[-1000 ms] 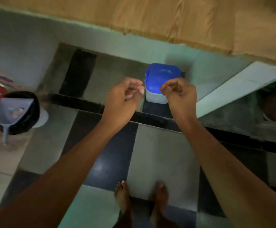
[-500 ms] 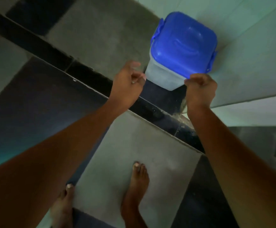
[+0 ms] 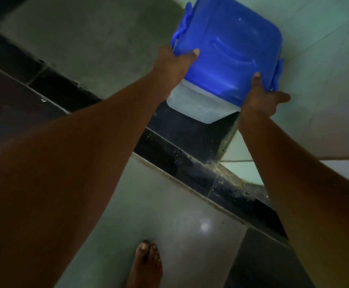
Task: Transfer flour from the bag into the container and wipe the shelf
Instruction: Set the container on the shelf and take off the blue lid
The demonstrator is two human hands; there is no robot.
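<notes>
My left hand [image 3: 172, 64] gripped the container [image 3: 194, 107] at its left edge, thumb on the blue lid [image 3: 231, 48]. My right hand [image 3: 261, 99] clasped its near right corner. The container stood in the tiled corner beside the wall [image 3: 325, 59].

Grey and black floor tiles [image 3: 165, 204] meet a pale tiled wall [image 3: 325, 48] in dim light.

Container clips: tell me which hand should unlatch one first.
Left, probably. The left hand grips the container right at its side clip, thumb on the lid. The right hand holds the near corner, below the other clip.
</notes>
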